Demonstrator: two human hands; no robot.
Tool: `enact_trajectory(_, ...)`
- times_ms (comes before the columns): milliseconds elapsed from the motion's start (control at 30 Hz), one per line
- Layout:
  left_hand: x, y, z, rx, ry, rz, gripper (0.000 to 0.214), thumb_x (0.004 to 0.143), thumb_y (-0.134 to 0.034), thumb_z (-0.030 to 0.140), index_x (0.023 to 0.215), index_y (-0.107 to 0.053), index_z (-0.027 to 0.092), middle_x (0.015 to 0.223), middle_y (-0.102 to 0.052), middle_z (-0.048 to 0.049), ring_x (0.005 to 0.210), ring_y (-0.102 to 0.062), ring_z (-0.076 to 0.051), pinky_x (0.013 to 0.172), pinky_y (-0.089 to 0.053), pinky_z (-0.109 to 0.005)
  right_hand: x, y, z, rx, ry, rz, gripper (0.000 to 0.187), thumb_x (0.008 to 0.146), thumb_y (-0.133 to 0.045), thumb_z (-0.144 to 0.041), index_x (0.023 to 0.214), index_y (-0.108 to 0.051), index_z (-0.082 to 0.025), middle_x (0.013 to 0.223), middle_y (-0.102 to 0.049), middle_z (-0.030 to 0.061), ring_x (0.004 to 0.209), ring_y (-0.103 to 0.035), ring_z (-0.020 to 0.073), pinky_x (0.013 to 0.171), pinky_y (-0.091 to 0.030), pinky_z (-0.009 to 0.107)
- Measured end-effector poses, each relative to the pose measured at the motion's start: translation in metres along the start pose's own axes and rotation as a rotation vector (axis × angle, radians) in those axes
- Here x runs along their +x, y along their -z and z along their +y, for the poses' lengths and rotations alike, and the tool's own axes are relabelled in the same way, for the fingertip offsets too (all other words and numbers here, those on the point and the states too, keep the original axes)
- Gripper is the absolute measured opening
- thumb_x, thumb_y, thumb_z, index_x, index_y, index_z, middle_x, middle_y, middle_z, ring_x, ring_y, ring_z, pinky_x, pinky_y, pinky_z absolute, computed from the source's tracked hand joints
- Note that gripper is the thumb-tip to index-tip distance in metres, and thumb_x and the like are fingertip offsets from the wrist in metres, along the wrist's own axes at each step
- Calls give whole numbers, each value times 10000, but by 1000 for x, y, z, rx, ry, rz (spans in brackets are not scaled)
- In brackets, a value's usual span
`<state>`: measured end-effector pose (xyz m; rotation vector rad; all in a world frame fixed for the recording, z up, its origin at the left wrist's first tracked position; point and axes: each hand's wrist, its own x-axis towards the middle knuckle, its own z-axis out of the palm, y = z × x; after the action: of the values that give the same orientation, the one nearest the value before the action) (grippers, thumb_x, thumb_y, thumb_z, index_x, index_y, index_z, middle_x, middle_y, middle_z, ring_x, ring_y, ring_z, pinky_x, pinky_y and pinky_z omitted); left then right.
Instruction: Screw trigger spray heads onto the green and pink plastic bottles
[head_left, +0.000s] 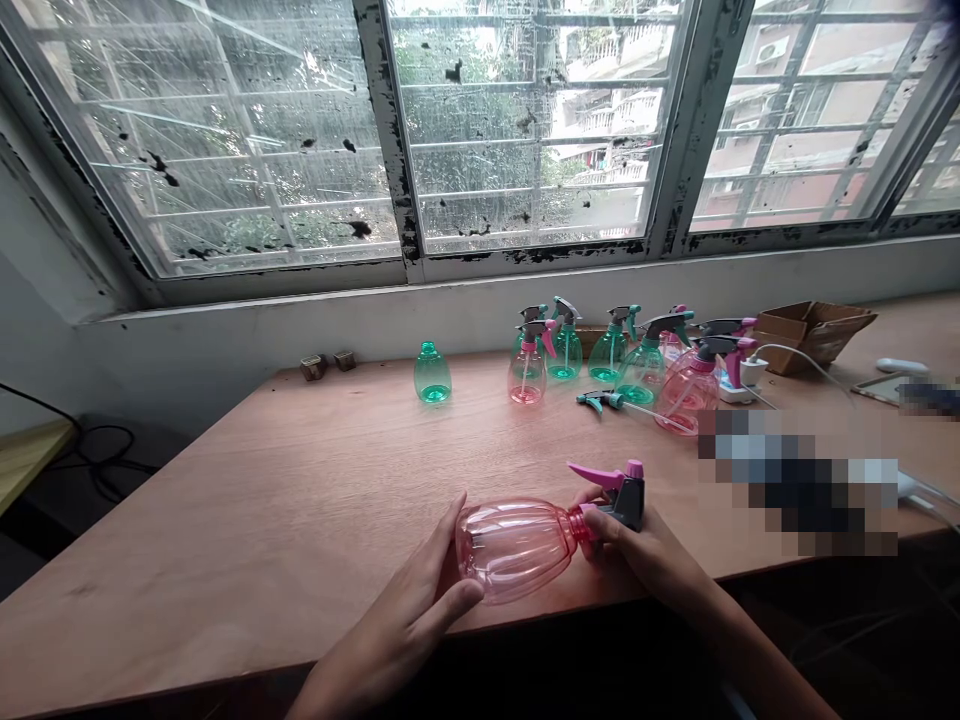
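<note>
A clear pink spray bottle lies on its side in the air above the table's front edge, its base to the left. My left hand is closed around the base, thumb in front and fingers behind. At the neck, my right hand grips the black and pink spray head, whose trigger points up and left. The head sits at the bottle's mouth; whether it is fully screwed on, I cannot tell. Some of the right fingers are hidden behind the neck.
A green bottle without a head stands near the wall. Right of it are several green and pink spray bottles, a loose green spray head, a cardboard box and a white charger with cables. Windows line the back.
</note>
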<state>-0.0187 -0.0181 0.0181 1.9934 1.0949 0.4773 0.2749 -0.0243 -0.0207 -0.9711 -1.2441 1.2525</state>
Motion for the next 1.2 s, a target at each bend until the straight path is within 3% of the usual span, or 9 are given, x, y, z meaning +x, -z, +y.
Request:
enact_trajectory(167, 1, -1, 0, 48, 26, -7, 967, 902, -663, 455, 1588, 0, 294, 1680, -71, -18, 1534, -128, -274, 1255, -136, -470, 1, 0, 0, 5, 3, -1, 358, 874, -686, -518, 945, -584, -183, 608, -660, -21, 472, -603, 135, 461, -471, 246)
enact_trajectory(367, 1, -1, -1, 69, 1, -16, 1093, 815, -774, 442, 1590, -23, 269, 1676, -106, -54, 1531, -143, -286, 1254, -158, -453, -1, 1, -1, -8, -3, -7, 350, 874, -688, -515, 935, -592, -184, 608, -664, -22, 472, -604, 130, 469, -469, 242)
enact_trajectory(567, 0, 2, 1, 12, 4, -19, 768, 987, -471, 539, 1590, -75, 277, 1674, -115, -19, 1534, -137, -262, 1256, -130, -471, 0, 1, 1, -7, 5, -9, 332, 888, -677, -503, 942, -592, -187, 611, -661, -23, 477, -608, 132, 466, -467, 241)
enact_trajectory(767, 4, -2, -5, 65, 5, -13, 969, 891, -685, 429, 1590, -33, 273, 1676, -85, -37, 1531, -153, -258, 1256, -168, -439, 1, 1, 2, -2, 9, -9, 346, 872, -692, -506, 947, -593, -183, 615, -664, -18, 473, -608, 139, 463, -470, 249)
enact_trajectory(967, 2, -1, -5, 76, -23, -18, 959, 893, -671, 458, 1593, -50, 249, 1673, -82, -53, 1532, -132, -290, 1254, -163, -468, 0, 0, -1, 3, -6, 6, 380, 845, -704, -537, 931, -592, -184, 604, -660, -17, 468, -604, 149, 466, -481, 267)
enact_trajectory(1100, 0, 1, 1, 23, 10, 3, 768, 988, -458, 552, 1592, -87, 256, 1673, -107, -28, 1531, -135, -290, 1257, -125, -482, 0, -1, -3, -17, -10, 18, 388, 838, -704, -552, 916, -603, -186, 591, -657, -19, 454, -601, 146, 459, -463, 261)
enact_trajectory(1200, 0, 1, 4, 22, 20, 0, 798, 972, -517, 528, 1591, -82, 272, 1672, -116, -28, 1529, -148, -290, 1255, -143, -482, 0, -1, -3, -23, -10, 31, 400, 830, -707, -563, 918, -603, -187, 592, -656, -19, 452, -605, 151, 451, -459, 262)
